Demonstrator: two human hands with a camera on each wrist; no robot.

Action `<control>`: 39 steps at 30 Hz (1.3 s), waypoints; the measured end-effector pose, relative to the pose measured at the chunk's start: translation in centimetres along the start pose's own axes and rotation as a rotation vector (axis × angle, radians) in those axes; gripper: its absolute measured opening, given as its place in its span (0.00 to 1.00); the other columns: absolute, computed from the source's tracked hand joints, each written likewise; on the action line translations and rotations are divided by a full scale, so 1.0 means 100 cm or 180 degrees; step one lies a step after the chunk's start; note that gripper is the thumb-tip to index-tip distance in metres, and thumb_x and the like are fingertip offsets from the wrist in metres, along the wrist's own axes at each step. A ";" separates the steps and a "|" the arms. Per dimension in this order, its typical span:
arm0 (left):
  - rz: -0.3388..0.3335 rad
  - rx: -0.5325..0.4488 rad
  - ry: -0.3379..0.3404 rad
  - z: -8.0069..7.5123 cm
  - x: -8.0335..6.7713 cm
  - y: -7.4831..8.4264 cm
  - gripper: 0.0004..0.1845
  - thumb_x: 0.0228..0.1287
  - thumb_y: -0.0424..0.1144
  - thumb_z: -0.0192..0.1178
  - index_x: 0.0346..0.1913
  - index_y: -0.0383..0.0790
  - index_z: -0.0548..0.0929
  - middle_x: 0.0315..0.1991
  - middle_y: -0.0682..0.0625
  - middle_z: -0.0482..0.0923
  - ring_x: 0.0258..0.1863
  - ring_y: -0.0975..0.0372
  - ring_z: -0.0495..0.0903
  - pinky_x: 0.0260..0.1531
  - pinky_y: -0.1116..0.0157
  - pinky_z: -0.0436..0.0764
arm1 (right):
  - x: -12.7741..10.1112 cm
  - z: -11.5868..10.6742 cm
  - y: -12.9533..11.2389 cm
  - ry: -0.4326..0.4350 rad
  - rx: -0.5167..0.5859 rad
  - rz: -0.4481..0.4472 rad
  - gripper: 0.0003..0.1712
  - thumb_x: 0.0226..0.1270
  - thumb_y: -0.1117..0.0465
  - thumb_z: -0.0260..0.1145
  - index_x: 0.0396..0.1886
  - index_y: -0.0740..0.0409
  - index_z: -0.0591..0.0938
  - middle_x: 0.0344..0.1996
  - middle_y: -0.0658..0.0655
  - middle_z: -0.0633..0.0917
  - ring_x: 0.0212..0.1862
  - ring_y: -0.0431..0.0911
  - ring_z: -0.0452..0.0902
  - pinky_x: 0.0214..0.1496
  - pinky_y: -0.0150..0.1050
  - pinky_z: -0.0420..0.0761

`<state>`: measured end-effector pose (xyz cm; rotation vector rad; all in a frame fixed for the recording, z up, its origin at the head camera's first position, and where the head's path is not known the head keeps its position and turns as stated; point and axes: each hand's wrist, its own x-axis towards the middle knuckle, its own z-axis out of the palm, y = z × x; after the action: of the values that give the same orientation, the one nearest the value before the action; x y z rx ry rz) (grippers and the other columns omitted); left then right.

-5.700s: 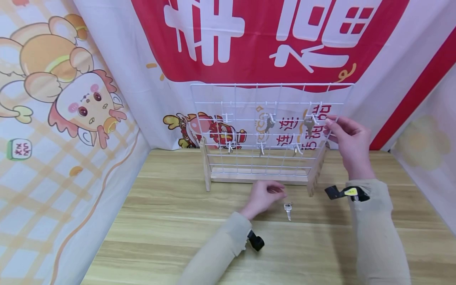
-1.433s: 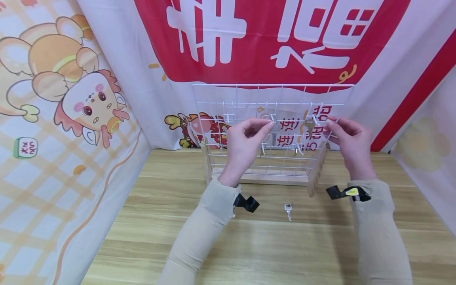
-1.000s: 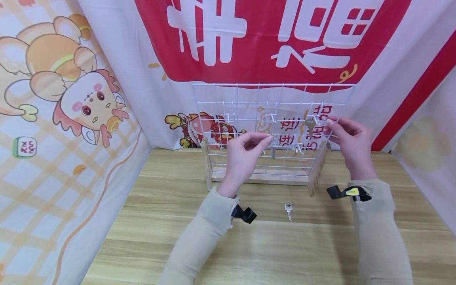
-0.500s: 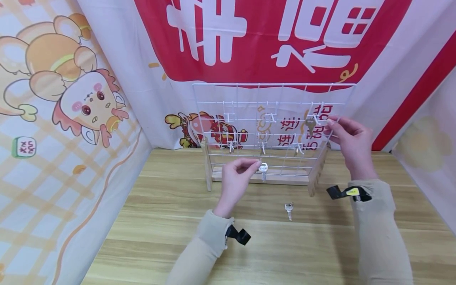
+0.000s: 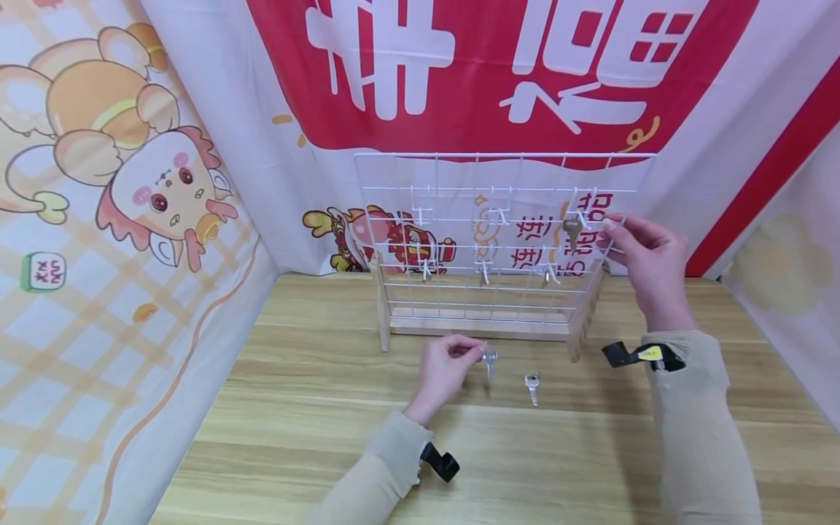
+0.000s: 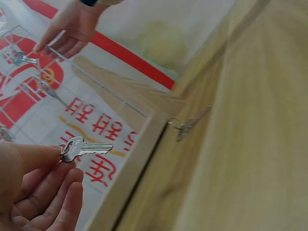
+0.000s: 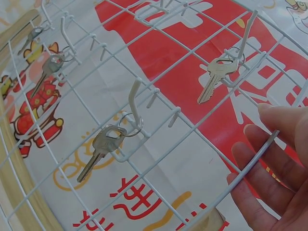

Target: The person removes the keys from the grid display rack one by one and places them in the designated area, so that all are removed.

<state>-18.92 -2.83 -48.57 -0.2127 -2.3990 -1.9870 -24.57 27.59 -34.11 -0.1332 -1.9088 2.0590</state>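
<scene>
In the head view my left hand (image 5: 446, 370) pinches a silver key (image 5: 489, 357) by its small ring, low over the table and in front of the wire grid rack (image 5: 472, 319). The key's blade points away from the fingertips in the left wrist view. A second key (image 5: 532, 389) lies on the table just to the right. My right hand (image 5: 646, 255) holds the rack's right side wire, thumb on the near side and fingers beyond it. Beside that hand a key (image 7: 221, 72) hangs on the upper right hook; below it another key (image 7: 107, 144) hangs by its ring.
More keys (image 5: 484, 275) hang on the lower hooks. The upper left hook (image 5: 421, 216) and upper middle hook (image 5: 502, 216) carry no key. Wooden feet (image 5: 382, 306) support the rack on the wood-grain table (image 5: 315, 408). Printed cloth (image 5: 315, 95) hangs behind it.
My left hand has taken the key off the upper middle hook and brought it down toward the table in front of the rack. The right hand stays at the rack's side.
</scene>
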 end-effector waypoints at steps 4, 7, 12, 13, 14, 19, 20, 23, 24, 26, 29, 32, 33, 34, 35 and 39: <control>-0.0121 -0.0008 -0.0094 0.009 -0.007 -0.010 0.03 0.62 0.35 0.73 0.38 0.43 0.90 0.32 0.57 0.87 0.32 0.63 0.84 0.33 0.67 0.85 | -0.001 0.000 0.000 -0.0012 0.0055 0.0017 0.30 0.58 0.49 0.78 0.59 0.52 0.86 0.52 0.55 0.86 0.48 0.44 0.86 0.47 0.32 0.82; -0.0201 -0.0010 -0.0154 0.015 -0.011 -0.014 0.03 0.62 0.34 0.73 0.37 0.42 0.90 0.32 0.57 0.86 0.31 0.65 0.83 0.33 0.67 0.85 | -0.001 0.000 -0.001 -0.0026 0.0087 0.0033 0.30 0.57 0.49 0.78 0.59 0.52 0.86 0.51 0.55 0.86 0.50 0.45 0.85 0.47 0.33 0.82; -0.0220 0.0193 -0.0217 0.022 -0.015 -0.018 0.02 0.62 0.35 0.73 0.37 0.44 0.90 0.31 0.59 0.86 0.30 0.67 0.82 0.32 0.69 0.84 | -0.002 0.001 -0.002 -0.0021 0.0058 0.0021 0.29 0.57 0.48 0.78 0.59 0.52 0.86 0.50 0.56 0.86 0.51 0.47 0.84 0.47 0.32 0.82; -0.0206 0.0233 -0.0231 0.024 -0.015 -0.019 0.02 0.62 0.35 0.73 0.37 0.44 0.90 0.31 0.59 0.85 0.30 0.67 0.82 0.32 0.69 0.83 | -0.002 0.001 -0.002 -0.0017 0.0065 0.0022 0.29 0.57 0.48 0.78 0.59 0.52 0.86 0.50 0.56 0.86 0.51 0.47 0.84 0.47 0.32 0.82; -0.0201 0.0271 -0.0239 0.025 -0.016 -0.020 0.02 0.62 0.35 0.73 0.37 0.44 0.90 0.31 0.59 0.85 0.29 0.67 0.82 0.32 0.69 0.83 | -0.002 0.001 -0.002 -0.0016 0.0070 0.0026 0.29 0.57 0.48 0.78 0.59 0.52 0.86 0.50 0.56 0.86 0.51 0.47 0.85 0.47 0.32 0.82; -0.0236 0.0380 -0.0261 0.028 -0.016 -0.024 0.02 0.61 0.35 0.73 0.36 0.43 0.90 0.30 0.59 0.85 0.28 0.68 0.82 0.30 0.69 0.83 | -0.001 0.001 -0.002 -0.0017 0.0041 0.0036 0.30 0.57 0.48 0.78 0.59 0.51 0.86 0.51 0.55 0.86 0.50 0.46 0.85 0.47 0.31 0.82; -0.0252 0.0408 -0.0259 0.029 -0.016 -0.024 0.02 0.61 0.35 0.73 0.36 0.43 0.91 0.30 0.60 0.85 0.28 0.69 0.81 0.30 0.70 0.83 | -0.001 0.002 -0.002 -0.0017 0.0021 0.0035 0.30 0.57 0.48 0.78 0.59 0.51 0.86 0.51 0.54 0.86 0.50 0.46 0.85 0.47 0.31 0.82; -0.0248 0.0491 -0.0279 0.030 -0.015 -0.025 0.02 0.61 0.35 0.74 0.35 0.43 0.91 0.29 0.60 0.84 0.27 0.69 0.81 0.28 0.70 0.82 | 0.000 0.001 -0.002 -0.0011 0.0002 0.0045 0.30 0.57 0.48 0.77 0.60 0.51 0.86 0.52 0.54 0.86 0.51 0.46 0.85 0.47 0.31 0.82; -0.0245 0.0514 -0.0284 0.031 -0.014 -0.025 0.02 0.61 0.36 0.74 0.35 0.43 0.91 0.29 0.61 0.84 0.26 0.69 0.81 0.28 0.70 0.82 | 0.000 0.001 -0.002 -0.0011 -0.0014 0.0042 0.30 0.57 0.47 0.77 0.60 0.50 0.86 0.52 0.54 0.86 0.51 0.46 0.85 0.47 0.31 0.82; -0.0211 0.0555 -0.0300 0.031 -0.012 -0.025 0.02 0.61 0.36 0.74 0.35 0.43 0.90 0.28 0.61 0.84 0.26 0.69 0.81 0.27 0.70 0.82 | 0.000 0.001 -0.002 -0.0013 -0.0002 0.0047 0.30 0.57 0.47 0.77 0.60 0.51 0.86 0.52 0.54 0.86 0.51 0.46 0.85 0.47 0.31 0.82; -0.0152 0.0619 -0.0307 0.033 -0.010 -0.026 0.03 0.62 0.37 0.74 0.34 0.42 0.90 0.27 0.61 0.84 0.25 0.70 0.80 0.26 0.71 0.81 | 0.000 0.001 -0.002 -0.0022 0.0000 0.0044 0.30 0.57 0.48 0.77 0.60 0.51 0.86 0.52 0.54 0.86 0.51 0.46 0.85 0.47 0.31 0.82; -0.0083 0.0703 -0.0322 0.033 -0.008 -0.025 0.02 0.61 0.36 0.74 0.33 0.42 0.91 0.27 0.61 0.84 0.25 0.71 0.80 0.27 0.71 0.81 | 0.000 0.001 -0.001 -0.0030 0.0022 0.0049 0.30 0.57 0.48 0.78 0.60 0.51 0.86 0.51 0.54 0.86 0.51 0.46 0.85 0.46 0.31 0.83; -0.0055 0.0744 -0.0326 0.033 -0.008 -0.025 0.02 0.61 0.36 0.74 0.33 0.43 0.91 0.27 0.61 0.84 0.25 0.72 0.80 0.28 0.71 0.81 | 0.000 0.001 -0.001 -0.0032 0.0017 0.0046 0.30 0.57 0.48 0.78 0.60 0.51 0.86 0.51 0.54 0.86 0.51 0.46 0.85 0.46 0.31 0.83; -0.0026 0.0788 -0.0332 0.033 -0.008 -0.026 0.02 0.60 0.36 0.75 0.33 0.44 0.91 0.27 0.62 0.84 0.26 0.72 0.79 0.29 0.71 0.81 | 0.000 0.001 -0.001 -0.0032 0.0015 0.0042 0.30 0.57 0.48 0.78 0.59 0.51 0.86 0.51 0.54 0.86 0.51 0.46 0.85 0.46 0.31 0.83; -0.0010 0.0820 -0.0342 0.033 -0.008 -0.026 0.02 0.60 0.36 0.75 0.33 0.44 0.91 0.28 0.62 0.84 0.26 0.72 0.79 0.30 0.71 0.80 | 0.000 0.001 -0.001 -0.0032 0.0035 0.0046 0.30 0.57 0.48 0.78 0.59 0.52 0.86 0.50 0.54 0.86 0.51 0.46 0.85 0.46 0.31 0.83; 0.0045 0.0901 -0.0360 0.032 -0.008 -0.026 0.02 0.59 0.36 0.75 0.33 0.45 0.92 0.29 0.62 0.85 0.29 0.72 0.79 0.34 0.70 0.80 | 0.000 0.001 -0.001 -0.0028 -0.0020 0.0034 0.31 0.57 0.48 0.78 0.60 0.52 0.86 0.50 0.54 0.86 0.50 0.46 0.85 0.46 0.32 0.83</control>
<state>-18.25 -0.22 -51.85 -0.3408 -2.7016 -1.6442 -24.59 27.55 -34.04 -0.1362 -1.9241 2.0638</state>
